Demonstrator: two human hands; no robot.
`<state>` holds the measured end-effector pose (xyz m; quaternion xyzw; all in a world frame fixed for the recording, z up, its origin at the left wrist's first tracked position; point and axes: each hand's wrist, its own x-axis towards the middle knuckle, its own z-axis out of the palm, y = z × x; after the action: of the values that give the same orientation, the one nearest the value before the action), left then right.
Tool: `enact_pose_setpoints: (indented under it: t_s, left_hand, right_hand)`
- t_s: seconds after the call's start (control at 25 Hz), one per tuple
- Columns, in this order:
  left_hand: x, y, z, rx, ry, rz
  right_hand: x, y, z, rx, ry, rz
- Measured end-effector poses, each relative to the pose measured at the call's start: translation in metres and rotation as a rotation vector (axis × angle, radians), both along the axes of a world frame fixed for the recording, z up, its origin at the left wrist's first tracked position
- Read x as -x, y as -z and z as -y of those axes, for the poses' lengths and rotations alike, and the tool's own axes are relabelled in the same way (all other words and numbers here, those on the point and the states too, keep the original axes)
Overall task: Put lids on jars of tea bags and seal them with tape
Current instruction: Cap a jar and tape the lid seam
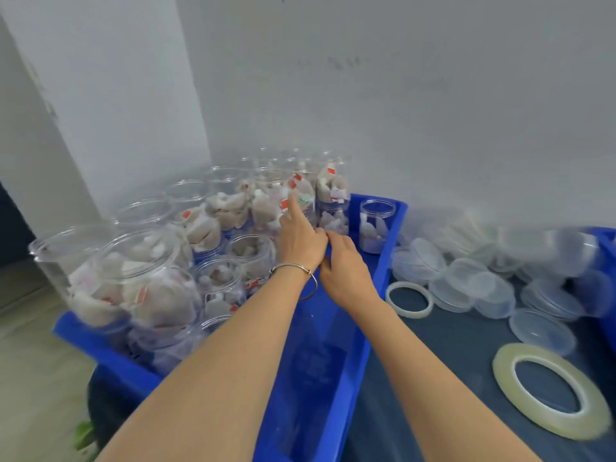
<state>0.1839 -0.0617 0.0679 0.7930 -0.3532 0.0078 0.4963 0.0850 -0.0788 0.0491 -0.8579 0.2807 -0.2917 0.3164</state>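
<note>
Standing open and without lids, the clear jars (213, 228) of tea bags fill the far and left part of a blue crate (320, 361), stacked in two layers directly ahead of and to the left of the person's hands. One further jar (375, 226) stands apart from the stack, just to the right of the right hand, against the crate's right wall, also uncovered and partly filled. The left hand (300, 240) reaches into the crate with its index finger extended, the tip touching or nearly touching a jar in the upper layer; the other fingers are curled under, and whether they hold anything cannot be told. A thin metal bangle (296, 273) sits on that wrist. The right hand (345, 265) lies immediately beside the left, knuckles up and fingers bent downward close to the left hand's curled fingers; its grasp cannot be told either. To the right of the right hand, outside the crate on a dark table surface (433, 378), lies a loose heap of clear plastic lids (483, 288), none fitted to any jar. Between the crate and the lids rests a pale ring (409, 299), flat on the table. Nearer the person, well right of the right forearm, a roll of clear tape (546, 390) lies flat. A white wall (400, 95) stands behind everything.
</note>
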Motion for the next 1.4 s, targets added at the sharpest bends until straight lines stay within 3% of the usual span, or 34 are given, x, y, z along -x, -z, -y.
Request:
enact_pose_setpoints:
  t_s: [0.16, 0.36, 0.44, 0.64, 0.84, 1.04, 1.16, 1.28, 1.4]
  left_hand:
    - [-0.029, -0.022, -0.007, 0.014, -0.079, 0.019]
    - [-0.076, -0.052, 0.002, -0.330, -0.138, -0.055]
    - [-0.079, -0.051, 0.005, -0.347, -0.132, -0.038]
    - [-0.058, -0.029, 0.007, -0.097, -0.145, 0.054]
    - [0.014, -0.023, 0.012, 0.362, -0.004, 0.104]
    - [0.102, -0.022, 0.023, 0.430, 0.196, 0.145]
    - [0.157, 0.012, 0.030, 0.377, 0.221, 0.147]
    - [0.191, 0.072, 0.020, 0.279, 0.279, -0.032]
    - [0.196, 0.111, 0.008, 0.266, 0.421, -0.080]
  right_hand:
    - [-0.010, 0.010, -0.006, -0.020, 0.009, -0.107]
    - [-0.008, 0.016, 0.001, -0.055, 0.006, -0.077]
    - [-0.009, 0.018, 0.005, -0.091, 0.013, -0.051]
    - [-0.009, 0.021, 0.008, -0.124, 0.019, 0.014]
    - [0.004, 0.015, 0.010, -0.116, 0.049, 0.361]
    - [0.054, 0.008, 0.038, -0.052, 0.152, 0.658]
    - [0.105, 0.042, 0.042, -0.118, 0.320, 0.558]
    - [0.168, 0.093, 0.039, -0.104, 0.265, 0.472]
    - [0.210, 0.105, 0.083, -0.038, 0.659, 0.130]
